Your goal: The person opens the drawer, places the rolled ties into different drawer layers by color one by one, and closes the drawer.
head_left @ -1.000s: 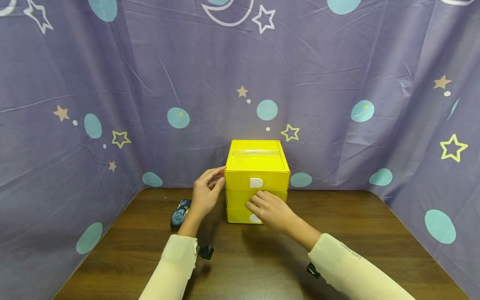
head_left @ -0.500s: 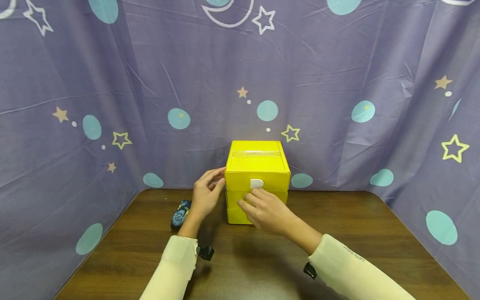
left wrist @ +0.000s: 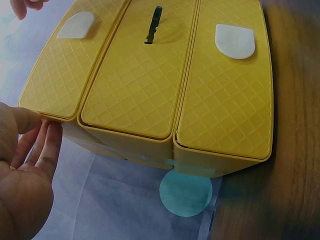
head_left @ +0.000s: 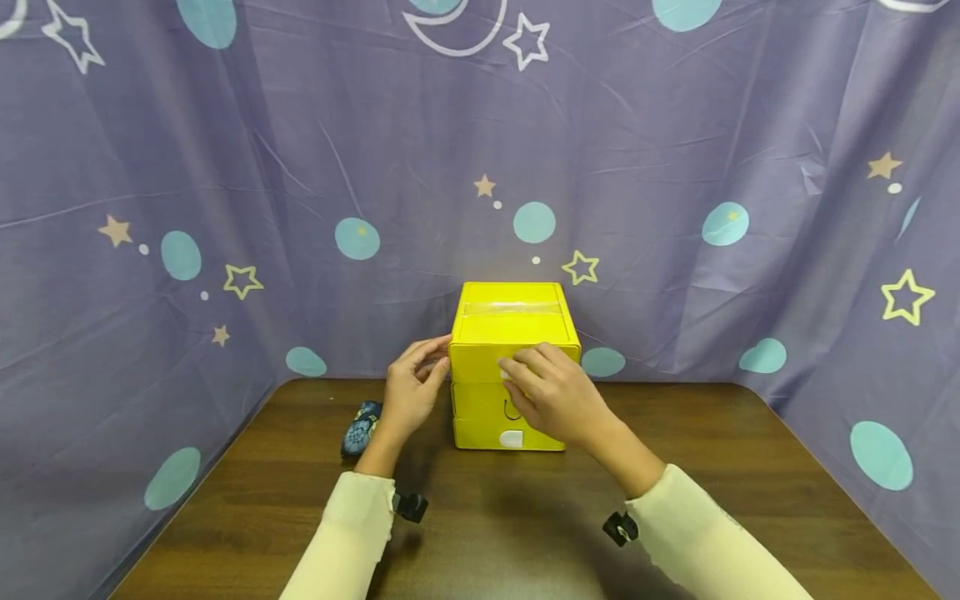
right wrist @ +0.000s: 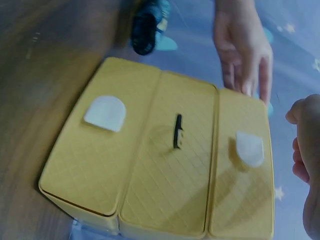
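Note:
A yellow three-drawer box (head_left: 480,362) stands on the table. Its top drawer has a white tab (right wrist: 250,149), the middle drawer a thin black handle (right wrist: 178,131), and the bottom drawer another white tab (head_left: 512,438). My left hand (head_left: 411,387) rests its fingertips against the box's left side, at the top drawer's corner. In front of the top drawer is my right hand (head_left: 558,396), its fingers loosely bent and holding nothing. The right wrist view shows a gap between that hand and the top tab. All the drawers are closed.
A small dark blue flower-patterned item (head_left: 362,429) lies left of the box, partly behind my left wrist. Clear tape (head_left: 513,307) crosses the box top. A purple curtain (head_left: 645,133) hangs behind and beside the brown table (head_left: 480,542).
My right hand has shifted left across the middle drawer, then up and right to the top drawer, uncovering the black handle and bottom tab. My left hand has stayed in place.

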